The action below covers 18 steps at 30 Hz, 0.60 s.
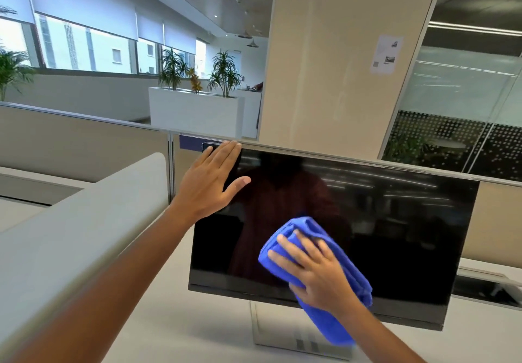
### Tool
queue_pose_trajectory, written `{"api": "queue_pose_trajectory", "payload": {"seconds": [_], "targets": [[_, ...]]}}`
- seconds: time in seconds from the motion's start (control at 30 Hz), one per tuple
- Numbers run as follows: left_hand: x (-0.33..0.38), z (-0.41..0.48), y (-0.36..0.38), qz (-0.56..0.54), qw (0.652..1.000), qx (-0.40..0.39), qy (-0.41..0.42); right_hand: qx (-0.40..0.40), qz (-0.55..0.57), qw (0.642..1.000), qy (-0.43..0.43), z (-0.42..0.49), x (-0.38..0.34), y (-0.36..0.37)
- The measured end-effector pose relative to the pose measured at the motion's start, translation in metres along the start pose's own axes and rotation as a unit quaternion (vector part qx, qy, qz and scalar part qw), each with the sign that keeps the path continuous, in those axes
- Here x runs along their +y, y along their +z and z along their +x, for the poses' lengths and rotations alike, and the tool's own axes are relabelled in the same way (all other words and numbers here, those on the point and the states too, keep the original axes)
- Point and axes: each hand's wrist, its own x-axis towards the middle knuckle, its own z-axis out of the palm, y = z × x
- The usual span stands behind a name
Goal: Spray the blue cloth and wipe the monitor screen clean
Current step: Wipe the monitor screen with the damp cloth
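A black monitor [395, 221] with a dark, reflective screen stands on a silver stand [282, 331] on the desk. My left hand [210, 181] grips the monitor's upper left corner, fingers behind the top edge and thumb on the screen. My right hand [313, 272] presses a folded blue cloth [347, 275] flat against the lower middle of the screen. The cloth hangs down past the bottom bezel. No spray bottle is in view.
A beige partition panel [84, 145] runs behind the monitor and a curved grey divider [84, 221] rises on the left. A wide column [339, 65] stands behind. White planters [195, 113] with plants sit further back. Glass walls are at the right.
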Motion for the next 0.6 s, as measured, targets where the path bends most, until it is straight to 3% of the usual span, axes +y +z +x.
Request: {"api": "queue_pose_trajectory", "payload": {"seconds": [0.2,0.3,0.4,0.6], "targets": [[-0.021,-0.01,0.002,0.005,0.997,-0.001,-0.074,0.106,-0.012,0.957,0.269,0.075,0.057,-0.035],[-0.023,-0.011,0.004,-0.027,0.997,0.004,-0.078,0.126,0.021,0.93,0.346,0.106,0.052,-0.038],[-0.023,-0.01,0.007,-0.055,0.995,0.011,-0.081,0.147,0.026,0.934,0.325,0.117,0.03,-0.026],[-0.025,-0.013,0.014,-0.066,0.994,0.037,-0.075,0.13,0.022,0.977,0.169,0.096,-0.018,0.003]]}}
